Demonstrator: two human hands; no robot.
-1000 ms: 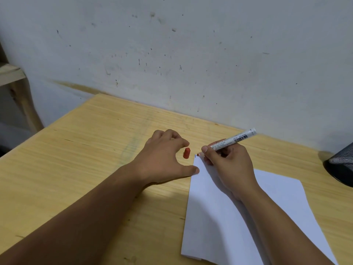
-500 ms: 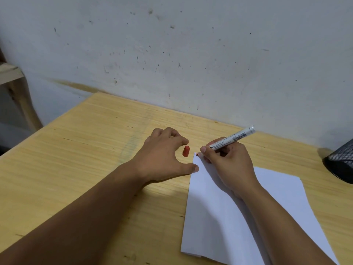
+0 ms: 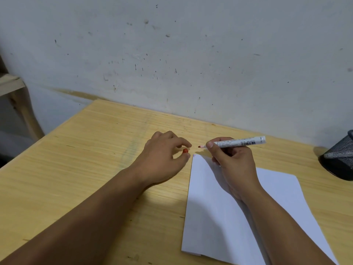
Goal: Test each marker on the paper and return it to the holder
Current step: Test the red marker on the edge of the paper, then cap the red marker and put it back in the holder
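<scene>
My right hand (image 3: pixel 232 161) grips a white marker (image 3: pixel 240 143) with a red tip, held nearly level just above the top left corner of the white paper (image 3: pixel 238 217). The tip points left toward my left hand (image 3: pixel 164 157). A small red cap (image 3: pixel 185 151) sits between my left thumb and fingers, close to the table. Short coloured strokes (image 3: pixel 194 155) mark the paper's corner. The black mesh holder (image 3: pixel 339 159) stands at the right edge, partly cut off.
The wooden table (image 3: pixel 86 159) runs back to a stained white wall (image 3: pixel 191 64). A wooden frame (image 3: pixel 17 104) stands beyond the table's left edge.
My right hand has lifted the marker off the paper and turned it level, its red tip now showing. My left fingers have closed around the red cap.
</scene>
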